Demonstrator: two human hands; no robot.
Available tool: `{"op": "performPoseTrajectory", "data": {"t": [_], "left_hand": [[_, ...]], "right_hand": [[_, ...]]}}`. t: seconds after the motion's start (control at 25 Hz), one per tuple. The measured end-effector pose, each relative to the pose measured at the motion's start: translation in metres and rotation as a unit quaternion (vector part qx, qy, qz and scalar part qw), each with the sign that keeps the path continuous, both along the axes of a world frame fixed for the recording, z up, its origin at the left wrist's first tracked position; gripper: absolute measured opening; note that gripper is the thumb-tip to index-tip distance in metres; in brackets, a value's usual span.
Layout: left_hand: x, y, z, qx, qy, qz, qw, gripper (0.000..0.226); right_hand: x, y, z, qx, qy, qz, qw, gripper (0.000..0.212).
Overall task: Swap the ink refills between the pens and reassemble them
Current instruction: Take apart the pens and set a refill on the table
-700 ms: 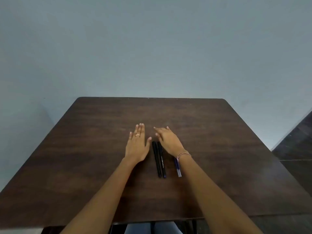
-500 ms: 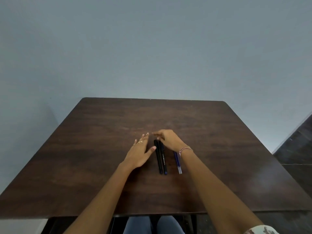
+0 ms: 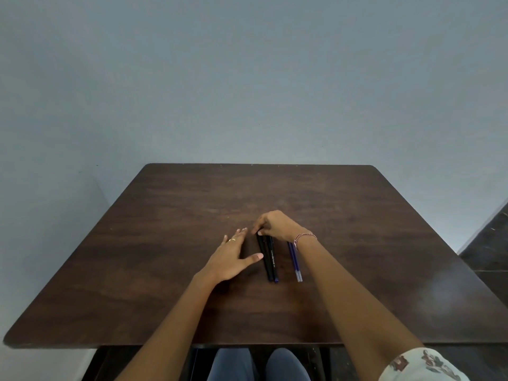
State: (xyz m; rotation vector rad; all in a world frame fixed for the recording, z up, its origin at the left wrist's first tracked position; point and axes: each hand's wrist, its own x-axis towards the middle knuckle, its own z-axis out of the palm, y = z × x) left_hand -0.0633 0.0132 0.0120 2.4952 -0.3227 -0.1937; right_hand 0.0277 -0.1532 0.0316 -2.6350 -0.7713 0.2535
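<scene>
**Right hand on the pens at mid-table, left hand flat beside them**

From my station I see the two black pens lying side by side and touching, near the middle of the table, their length running from the far edge towards the near edge. The right-hand one carries white lettering and has a blue tip at its near end.

My right hand sits over their far ends. Its fingers are curled down and pinch there, though I cannot tell whether they hold one pen or both. A bracelet circles that wrist.

Just beside the pens, towards the right edge and apart from them, lie two thin blue refills, parallel to the pens. Their far ends are hidden under my right wrist and their pale near ends show clearly.

My left hand is on the left side of the pens, its fingers straight and close together, holding nothing. The thumb is spread out, with its tip just beside the left pen. A ring shows on one finger. I cannot tell whether the palm rests on the wood or is just above it.

At the near edge I see a patterned sleeve and my knees below the table
</scene>
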Motion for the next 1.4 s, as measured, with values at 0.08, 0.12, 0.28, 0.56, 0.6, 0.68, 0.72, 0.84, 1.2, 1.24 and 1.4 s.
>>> {"op": "performPoseTrajectory", "data": {"t": [0.08, 0.12, 0.28, 0.56, 0.6, 0.68, 0.72, 0.84, 1.2, 1.24, 1.4], "left_hand": [[0.000, 0.001, -0.001, 0.004, 0.005, -0.003, 1.000, 0.087], [0.000, 0.001, -0.002, 0.006, 0.006, -0.008, 1.000, 0.089], [0.002, 0.004, -0.005, 0.007, 0.012, -0.025, 1.000, 0.094], [0.004, 0.008, -0.011, 0.012, 0.010, -0.040, 0.999, 0.103], [0.003, 0.009, -0.010, 0.011, 0.015, -0.044, 0.999, 0.104], [0.002, 0.011, -0.008, 0.015, 0.026, -0.053, 0.998, 0.109], [0.001, 0.011, -0.007, 0.019, 0.031, -0.058, 0.998, 0.111], [-0.002, 0.013, -0.003, 0.034, 0.042, -0.072, 0.996, 0.118], [-0.009, 0.013, -0.004, 0.014, 0.017, -0.043, 0.999, 0.121], [-0.009, 0.014, -0.005, 0.010, 0.012, -0.038, 0.999, 0.125], [-0.013, 0.012, -0.006, 0.003, -0.032, -0.025, 0.999, 0.127]], "right_hand": [[0.000, 0.001, -0.002, -0.001, -0.007, 0.003, 1.000, 0.020], [0.000, 0.002, -0.002, 0.000, -0.010, 0.004, 1.000, 0.020], [0.000, 0.004, -0.006, 0.012, -0.025, 0.003, 1.000, 0.018], [0.002, 0.007, -0.010, 0.012, -0.043, -0.024, 0.999, 0.019], [0.002, 0.008, -0.010, 0.009, -0.045, -0.030, 0.998, 0.019], [0.002, 0.009, -0.011, 0.001, -0.048, -0.039, 0.998, 0.020], [0.002, 0.010, -0.010, -0.001, -0.052, -0.044, 0.998, 0.020], [0.001, 0.013, -0.012, -0.004, -0.052, -0.065, 0.997, 0.018], [-0.005, 0.016, -0.006, 0.006, -0.067, -0.112, 0.992, 0.023], [-0.005, 0.014, -0.004, 0.034, -0.068, -0.124, 0.989, 0.023], [-0.011, 0.012, 0.007, 0.124, -0.053, -0.151, 0.979, 0.020]]}}
